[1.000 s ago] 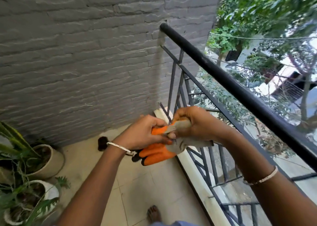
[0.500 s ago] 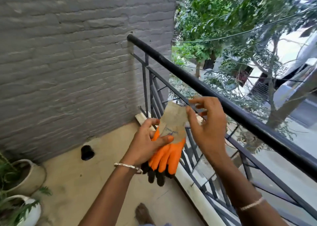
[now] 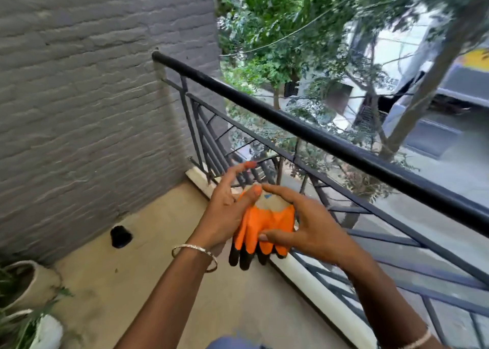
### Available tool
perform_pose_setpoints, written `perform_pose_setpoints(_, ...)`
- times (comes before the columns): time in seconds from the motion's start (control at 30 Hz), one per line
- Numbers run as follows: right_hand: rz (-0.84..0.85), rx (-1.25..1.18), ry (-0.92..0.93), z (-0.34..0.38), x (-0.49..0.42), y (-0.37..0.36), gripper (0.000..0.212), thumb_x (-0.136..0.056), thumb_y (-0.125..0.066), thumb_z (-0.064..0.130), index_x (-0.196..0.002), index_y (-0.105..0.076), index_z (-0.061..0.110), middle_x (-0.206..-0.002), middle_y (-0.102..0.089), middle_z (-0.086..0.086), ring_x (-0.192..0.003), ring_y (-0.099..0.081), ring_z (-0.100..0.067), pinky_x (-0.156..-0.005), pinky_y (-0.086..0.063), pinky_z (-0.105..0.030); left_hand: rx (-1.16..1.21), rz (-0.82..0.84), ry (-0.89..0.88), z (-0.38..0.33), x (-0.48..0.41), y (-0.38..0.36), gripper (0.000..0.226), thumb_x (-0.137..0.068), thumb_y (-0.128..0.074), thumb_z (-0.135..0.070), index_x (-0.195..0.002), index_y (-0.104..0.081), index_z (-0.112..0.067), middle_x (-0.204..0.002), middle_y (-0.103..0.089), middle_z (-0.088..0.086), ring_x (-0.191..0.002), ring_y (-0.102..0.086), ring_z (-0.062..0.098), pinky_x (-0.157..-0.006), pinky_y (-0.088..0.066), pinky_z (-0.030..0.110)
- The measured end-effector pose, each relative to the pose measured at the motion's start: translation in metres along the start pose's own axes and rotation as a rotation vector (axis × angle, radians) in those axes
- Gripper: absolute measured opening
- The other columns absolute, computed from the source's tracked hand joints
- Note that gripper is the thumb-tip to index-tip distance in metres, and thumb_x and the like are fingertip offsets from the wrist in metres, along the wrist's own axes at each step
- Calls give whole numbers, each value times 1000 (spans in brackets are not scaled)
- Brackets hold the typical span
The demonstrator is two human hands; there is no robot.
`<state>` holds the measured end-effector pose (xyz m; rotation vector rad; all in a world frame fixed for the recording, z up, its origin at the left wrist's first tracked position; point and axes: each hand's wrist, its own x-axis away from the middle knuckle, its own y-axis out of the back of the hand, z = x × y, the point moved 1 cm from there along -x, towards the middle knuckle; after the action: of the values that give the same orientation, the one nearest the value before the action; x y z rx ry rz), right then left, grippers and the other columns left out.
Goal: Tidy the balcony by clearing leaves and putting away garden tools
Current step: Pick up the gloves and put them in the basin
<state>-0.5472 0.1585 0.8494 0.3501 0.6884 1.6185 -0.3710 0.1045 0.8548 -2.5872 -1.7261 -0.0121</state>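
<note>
A pair of garden gloves, orange with black fingertips and beige cuffs, hangs fingers-down between my two hands in front of the balcony railing. My left hand holds the gloves from the left, thumb pressed on the cuff, the other fingers stretched upward. My right hand grips them from the right, forefinger on the cuff and thumb across the orange fingers.
A black metal railing runs diagonally on the right, above a white curb. A grey brick wall stands to the left. A small black object lies on the beige floor. Potted plants sit at the lower left.
The gloves have come lower and my right hand has closed round them from the side. The view has swung right, toward the railing and street.
</note>
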Motion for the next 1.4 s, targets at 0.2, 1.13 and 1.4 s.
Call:
perform_pose_setpoints(0.2, -252, -48, -134, 18, 84, 26, 47, -70, -85, 39, -111, -63, 31, -97, -67, 15, -94, -64, -2, -79, -55, -26, -129, 404, 10, -28, 38, -39, 51, -81, -75, -11, -129, -57, -18, -104, -74, 9, -95, -71, 23, -82, -58, 37)
perform_pose_setpoints(1.13, -1725, -385, -800, 96, 595, -52, 19, -94, -62, 33, -95, -69, 16, -82, -74, 0, -76, -68, -14, -70, -54, -33, -24, 1230, 219, 80, 406, -369, 27, -92, -60, -32, -111, -61, -13, -84, -67, 4, -70, -60, 10, -60, -48, 23)
perform_pose_setpoints(1.4, -1808, -472, -1016, 77, 731, -54, 29, -89, -64, 46, -95, -69, 18, -86, -73, -6, -86, -70, -24, -76, -56, -43, -228, 1127, 235, 141, 517, -480, 51, -89, -51, -62, -78, -60, -12, -56, -55, 3, -50, -50, 16, -46, -37, 30)
